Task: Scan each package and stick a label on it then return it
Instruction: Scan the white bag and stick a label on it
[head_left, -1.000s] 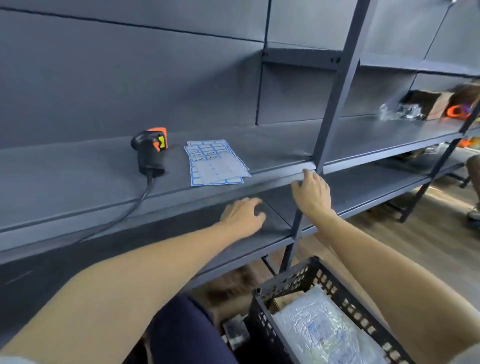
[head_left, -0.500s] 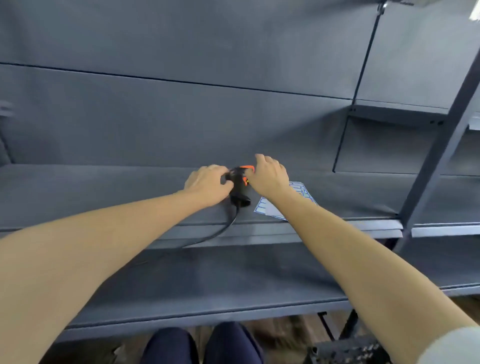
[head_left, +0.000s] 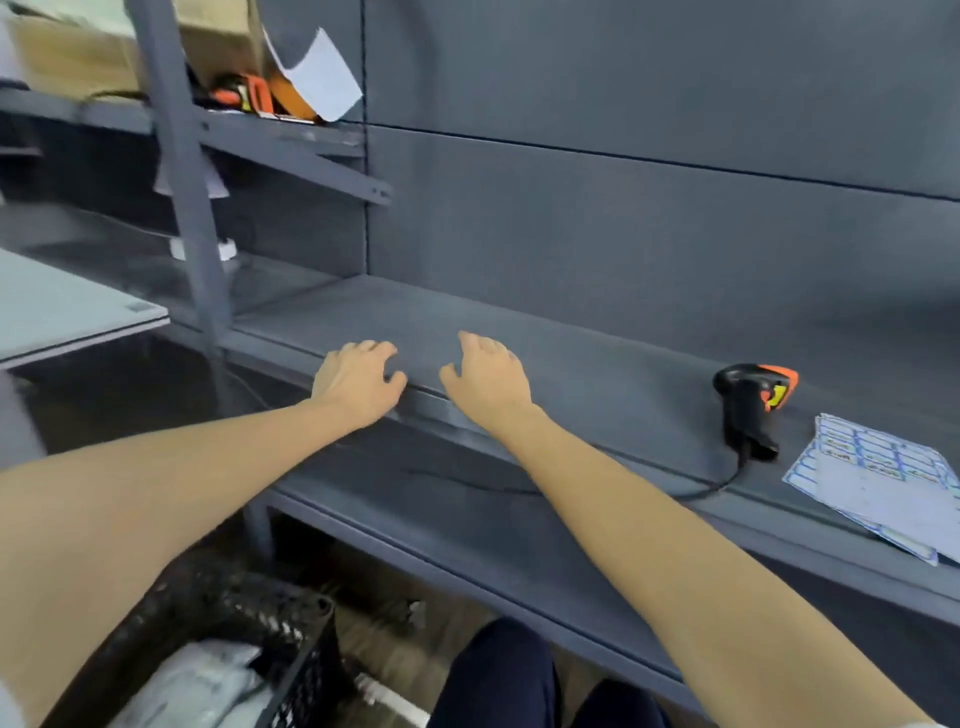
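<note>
Both hands had left the barcode scanner (head_left: 753, 408) where they were half a second earlier; my left hand (head_left: 358, 382) and right hand (head_left: 485, 379) hovered empty, fingers loosely spread, over the bare shelf (head_left: 571, 358). Scanner and label sheet (head_left: 878, 478) sat well right. Bagged package (head_left: 197, 680) waited in the black crate (head_left: 306, 649), lower left, unscanned, I judged.

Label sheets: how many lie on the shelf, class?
2, it seems: overlapping label sheets at the shelf's right end beside the scanner, one partly under the other; more may be hidden beneath.
</note>
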